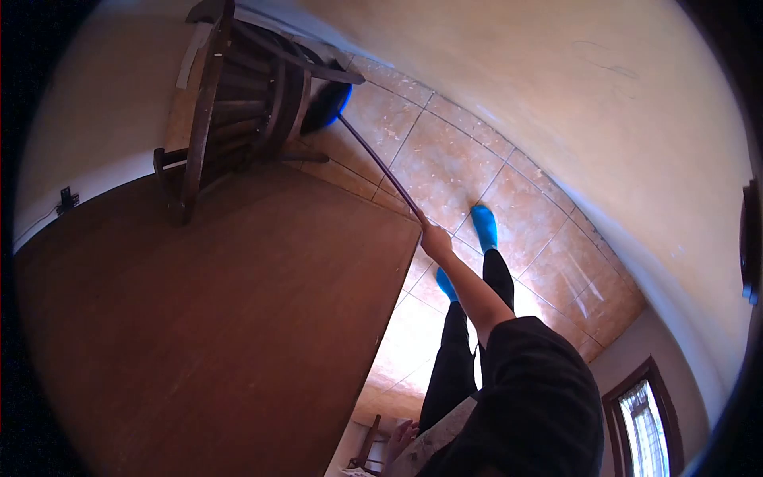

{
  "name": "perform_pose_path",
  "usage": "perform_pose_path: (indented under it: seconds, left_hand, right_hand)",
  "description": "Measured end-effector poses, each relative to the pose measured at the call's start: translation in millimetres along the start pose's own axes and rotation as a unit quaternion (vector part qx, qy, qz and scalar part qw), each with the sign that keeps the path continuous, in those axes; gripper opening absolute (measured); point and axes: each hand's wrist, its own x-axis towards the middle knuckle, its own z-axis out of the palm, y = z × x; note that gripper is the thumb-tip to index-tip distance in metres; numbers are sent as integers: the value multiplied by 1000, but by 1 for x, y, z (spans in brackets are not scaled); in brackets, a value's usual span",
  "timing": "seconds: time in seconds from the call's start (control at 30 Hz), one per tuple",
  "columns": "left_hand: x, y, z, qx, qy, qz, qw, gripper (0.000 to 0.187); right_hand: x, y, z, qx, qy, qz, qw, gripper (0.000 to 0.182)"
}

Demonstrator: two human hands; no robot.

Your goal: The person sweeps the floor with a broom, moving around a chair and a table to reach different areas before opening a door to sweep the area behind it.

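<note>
My right hand (435,242) is closed around the dark handle of a broom (380,163). The handle slants away to the broom head (327,105), which has dark bristles and a blue edge. That head is on the tiled floor beside a wooden chair (246,103) and partly hidden by its legs. Low in the view, my left hand (402,436) hangs near my body, partly hidden. Its visible fingers look loosely apart with nothing in them.
A large brown table (214,318) fills the left side, its corner close to my right hand. Pale walls (556,71) border the tiled floor (445,151), which has small bits scattered on it. My feet in blue socks (484,226) stand beside the table. A window (645,429) is at lower right.
</note>
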Motion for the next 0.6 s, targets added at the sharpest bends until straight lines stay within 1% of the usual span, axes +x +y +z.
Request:
perform_pose_path:
  seconds: [0.03,0.07,0.1,0.13,0.17,0.2,0.23,0.27,0.3,0.37,0.43,0.47,0.5,0.53,0.57,0.6]
  left_hand:
    - [12,-17,-16,13,-30,-3,999,31]
    - [5,-11,-12,15,-33,-1,999,31]
    - [-7,10,3,28,-4,8,1000,32]
    - [-17,26,14,40,27,16,999,33]
    - [-21,33,17,41,27,20,999,33]
    - [-25,39,20,55,32,21,998,34]
    - [-27,41,21,68,38,22,997,35]
    - [-25,33,15,66,39,24,997,35]
    - [-20,19,6,47,30,25,998,35]
    - [-14,12,1,25,21,31,999,35]
    - [-15,12,1,63,-6,11,998,35]
    - [-14,10,1,58,-5,10,998,35]
    - [-11,6,-1,59,-7,13,998,35]
    - [-10,4,-1,59,-10,17,998,35]
    - [-12,3,1,55,-8,17,998,35]
    - [-14,4,4,21,-7,27,999,35]
  right_hand:
    - [-14,13,-6,-7,-5,3,1000,61]
    - [-30,26,-13,-13,-10,5,1000,59]
    - [-47,38,-27,-36,-25,17,999,56]
    - [-65,60,-30,-48,-6,12,999,54]
    - [-92,58,-63,-52,-21,38,998,53]
    - [-115,71,-74,-77,-39,78,993,51]
    - [-137,87,-86,-57,-18,88,994,49]
    - [-157,92,-102,-69,7,115,991,46]
    - [-178,109,-114,-63,20,106,992,40]
    - [-208,129,-133,8,83,65,994,35]
    - [-207,128,-137,1,77,43,996,35]
    - [-204,122,-143,-5,72,25,997,36]
    - [-188,109,-140,-18,59,15,998,36]
    - [-161,81,-138,-31,47,5,998,35]
    - [-129,60,-125,-30,69,-11,997,32]
    - [-99,43,-111,5,66,-43,997,34]
